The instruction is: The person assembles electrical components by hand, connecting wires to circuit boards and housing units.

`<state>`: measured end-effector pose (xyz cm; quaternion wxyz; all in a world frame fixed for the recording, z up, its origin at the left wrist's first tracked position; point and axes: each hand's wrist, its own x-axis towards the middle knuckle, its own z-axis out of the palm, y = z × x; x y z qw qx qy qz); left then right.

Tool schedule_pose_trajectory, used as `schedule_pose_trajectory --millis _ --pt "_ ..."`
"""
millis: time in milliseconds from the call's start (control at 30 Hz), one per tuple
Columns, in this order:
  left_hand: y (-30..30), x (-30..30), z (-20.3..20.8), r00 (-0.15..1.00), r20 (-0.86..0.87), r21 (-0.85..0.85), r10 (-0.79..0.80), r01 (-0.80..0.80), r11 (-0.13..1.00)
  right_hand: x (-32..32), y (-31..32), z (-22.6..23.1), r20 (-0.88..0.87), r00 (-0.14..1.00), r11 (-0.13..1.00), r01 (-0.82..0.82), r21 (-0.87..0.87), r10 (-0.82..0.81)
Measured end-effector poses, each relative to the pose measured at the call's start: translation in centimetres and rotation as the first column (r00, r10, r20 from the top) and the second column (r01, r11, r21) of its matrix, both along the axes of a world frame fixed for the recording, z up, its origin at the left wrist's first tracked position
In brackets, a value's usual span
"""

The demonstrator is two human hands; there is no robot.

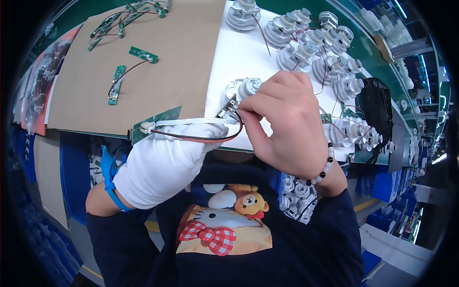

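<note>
My right hand, bare and with a beaded bracelet, pinches thumb and forefinger at a small wire connector. It sits against a small board beside a white round motor unit. Red and black wires curve from there to a long green circuit board, which also has a flat white cable. My left hand, in a white glove with a blue wrist strap, lies under these wires, close to the motor unit. Its fingertips are hidden.
Several white motor units with loose wires crowd the white sheet at the right. Wired green boards lie on brown cardboard at the left. A black pouch stands at the right, and more white parts are below the table edge.
</note>
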<state>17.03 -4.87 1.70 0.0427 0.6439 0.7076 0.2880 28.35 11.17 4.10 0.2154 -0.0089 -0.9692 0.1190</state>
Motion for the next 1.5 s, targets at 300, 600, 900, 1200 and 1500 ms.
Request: schedule_pose_trajectory --millis 300,600,900,1200,1500 --pt "0.4 -0.3 -0.3 1.0 -0.02 0.047 -0.009 0.01 0.999 -0.5 0.1 -0.1 -0.012 1.0 1.0 -0.009 0.008 0.009" --pt "0.5 -1.2 1.4 0.983 0.061 -0.049 -0.171 0.174 0.984 -0.5 2.0 -0.4 -0.095 0.995 0.967 -0.041 -0.251 0.017" --pt "0.6 -1.9 1.1 0.975 -0.028 0.146 -0.222 0.224 0.964 -0.8 3.4 -1.7 -0.064 0.967 0.799 -0.241 -0.551 0.247" --pt "4.3 -4.9 -0.9 0.589 0.806 0.138 0.058 -0.282 0.949 -1.5 5.2 -0.9 0.002 0.963 0.74 -0.206 -0.641 0.269" --pt "4.8 -7.5 -4.5 0.889 0.43 0.146 0.156 -0.239 0.96 -9.3 13.6 9.2 0.031 0.997 0.559 -0.018 -0.829 0.077"
